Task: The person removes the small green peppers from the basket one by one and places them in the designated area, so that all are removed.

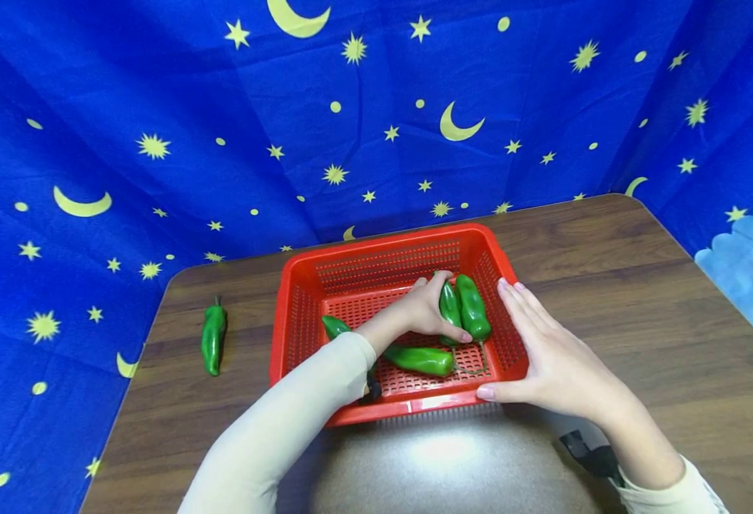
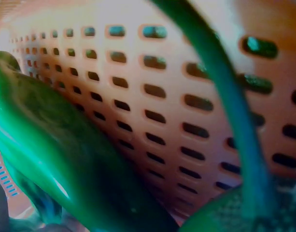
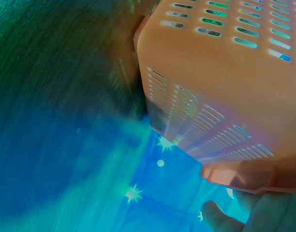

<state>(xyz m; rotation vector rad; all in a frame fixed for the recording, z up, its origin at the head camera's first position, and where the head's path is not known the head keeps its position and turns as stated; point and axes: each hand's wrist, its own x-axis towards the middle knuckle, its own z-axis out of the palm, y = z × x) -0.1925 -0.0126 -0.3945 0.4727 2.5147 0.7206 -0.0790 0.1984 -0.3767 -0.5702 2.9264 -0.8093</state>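
In the head view, a red plastic basket [image 1: 408, 407] with slotted walls stands on the table, several long green peppers inside. My left hand [image 1: 424, 307] reaches down into it and grips one green pepper [image 1: 450, 303], thumb on the near side and fingers on the far side. Right beside that one lies another pepper [image 1: 472, 307]; a third pepper [image 1: 421, 360] lies nearer the front wall. My right hand [image 1: 549, 357] touches the basket's right front corner, its fingers straight along the right rim and thumb at the front rim. Part of a further pepper [image 1: 335, 326] shows behind the left forearm.
A single green pepper [image 1: 213, 335] lies on the wooden table [image 1: 607, 285], left of the basket. Behind the table hangs a blue curtain [image 1: 376, 128] with yellow moons and stars. A shiny grey surface [image 1: 440, 457] lies in front of the basket.
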